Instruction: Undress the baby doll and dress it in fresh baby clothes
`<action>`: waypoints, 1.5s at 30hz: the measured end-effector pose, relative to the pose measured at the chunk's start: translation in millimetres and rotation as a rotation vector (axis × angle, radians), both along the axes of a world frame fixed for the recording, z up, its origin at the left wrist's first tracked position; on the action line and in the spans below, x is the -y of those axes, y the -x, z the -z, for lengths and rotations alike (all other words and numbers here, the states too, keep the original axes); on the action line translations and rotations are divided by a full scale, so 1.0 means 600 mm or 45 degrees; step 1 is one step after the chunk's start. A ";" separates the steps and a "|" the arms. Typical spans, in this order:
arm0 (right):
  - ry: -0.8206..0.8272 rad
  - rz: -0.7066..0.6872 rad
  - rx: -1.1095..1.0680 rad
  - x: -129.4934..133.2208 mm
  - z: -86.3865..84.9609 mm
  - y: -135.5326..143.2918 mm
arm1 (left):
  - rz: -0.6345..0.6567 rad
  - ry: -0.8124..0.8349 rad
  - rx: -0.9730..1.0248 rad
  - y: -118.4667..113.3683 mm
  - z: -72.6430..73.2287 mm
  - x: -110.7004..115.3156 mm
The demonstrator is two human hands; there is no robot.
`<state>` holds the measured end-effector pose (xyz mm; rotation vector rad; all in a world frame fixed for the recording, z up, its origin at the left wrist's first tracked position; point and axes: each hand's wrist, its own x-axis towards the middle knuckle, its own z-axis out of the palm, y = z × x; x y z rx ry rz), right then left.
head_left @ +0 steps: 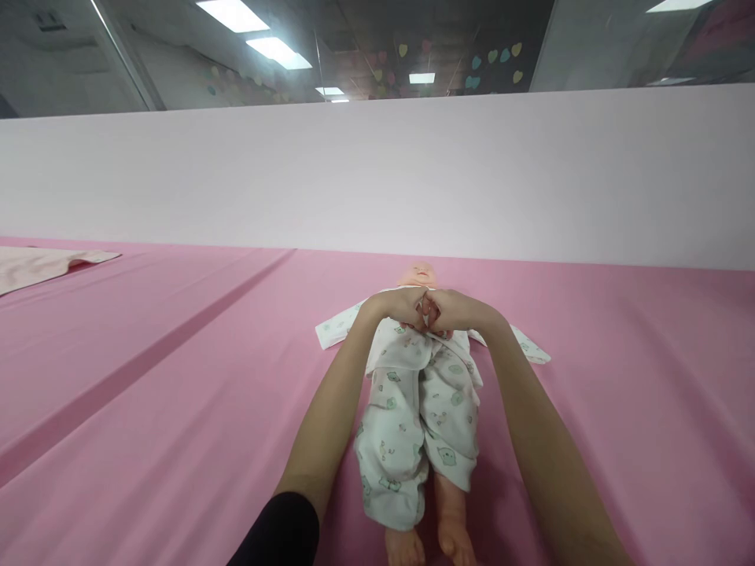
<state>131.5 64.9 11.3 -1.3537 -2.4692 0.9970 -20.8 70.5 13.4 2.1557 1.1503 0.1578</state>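
A baby doll (422,274) lies on its back on a pink sheet (236,377), head toward the wall and bare feet toward me. It wears a white patterned top (398,346) and matching trousers (392,440); the sleeves spread out to both sides. My left hand (406,306) and my right hand (449,310) meet over the doll's chest, on the front of the top. The fingers of both are bent and pressed together at the cloth. What lies between the fingertips is too small to make out.
A pale cloth (41,266) lies on the sheet at the far left. Behind the doll stands a low white wall (377,177), with glass panels (366,55) above it that show ceiling lights and heart-shaped stickers.
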 end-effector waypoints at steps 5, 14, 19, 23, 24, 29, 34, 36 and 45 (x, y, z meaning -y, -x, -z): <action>-0.042 -0.032 0.007 0.001 0.001 -0.005 | 0.027 0.005 0.009 -0.001 0.000 -0.001; 0.078 -0.056 -0.239 -0.008 0.006 -0.023 | 0.013 0.034 0.005 0.005 0.007 -0.005; 0.306 -0.008 -0.271 -0.021 0.023 -0.027 | -0.057 0.032 -0.007 0.002 0.016 -0.006; 0.363 0.111 -0.304 -0.025 0.035 -0.027 | -0.095 0.005 0.059 0.006 0.039 -0.009; 0.361 0.140 -0.310 -0.025 0.039 -0.027 | -0.095 -0.017 0.093 0.007 0.048 -0.007; 0.174 0.317 -0.271 -0.005 0.066 -0.021 | -0.309 -0.542 0.280 0.000 0.108 0.046; -0.568 0.405 -0.288 0.066 0.124 -0.019 | -0.405 -0.960 0.327 -0.003 0.165 0.132; -0.812 0.453 -0.344 0.098 0.153 -0.023 | -0.395 -0.960 0.392 0.005 0.180 0.158; -0.586 0.841 -0.836 0.163 0.218 -0.066 | -0.504 -1.062 0.533 0.044 0.202 0.195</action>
